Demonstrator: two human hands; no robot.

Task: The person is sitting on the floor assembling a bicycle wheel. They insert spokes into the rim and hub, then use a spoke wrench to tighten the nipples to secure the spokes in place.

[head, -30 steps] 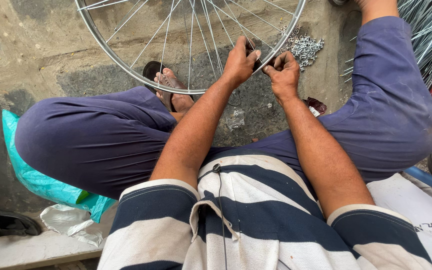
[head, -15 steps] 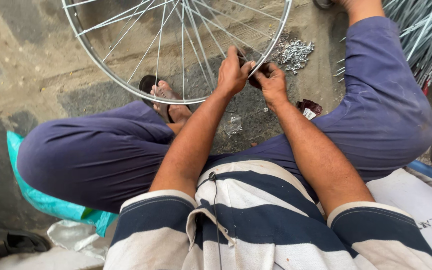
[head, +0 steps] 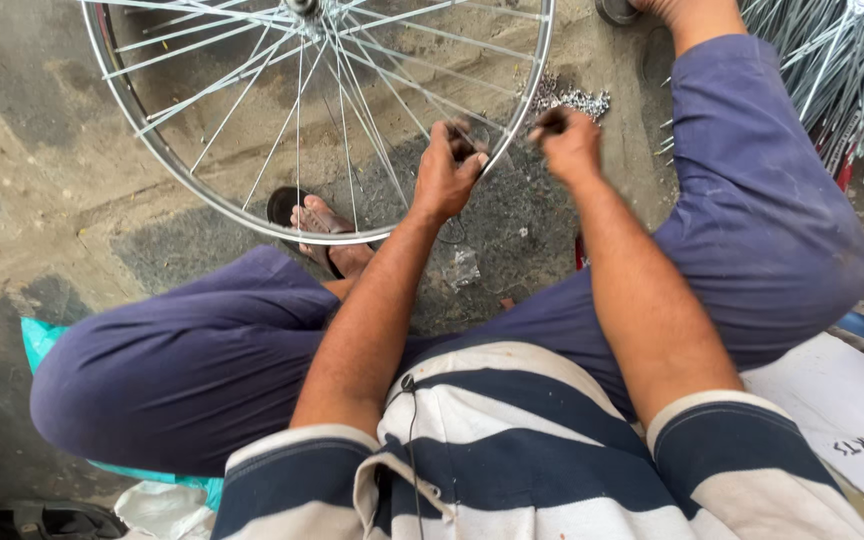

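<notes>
A silver spoked bicycle wheel rim (head: 167, 170) stands upright on the ground in front of me. My left hand (head: 447, 170) is inside the rim's lower right part, fingers pinched on a spoke close to the rim. My right hand (head: 567, 140) is just outside the rim at the same spot, closed on a small dark tool pressed against the rim's edge. My bare foot in a sandal (head: 317, 225) rests under the wheel.
A heap of small metal nipples (head: 577, 100) lies on the ground beyond my right hand. A bundle of loose spokes (head: 842, 70) fills the top right. A teal bag (head: 37, 340) lies at left, white paper (head: 852, 420) at right.
The wheel has turned and shifted left in view. Both hands stay at the rim, now slightly apart, with the right hand outside the rim's edge.
</notes>
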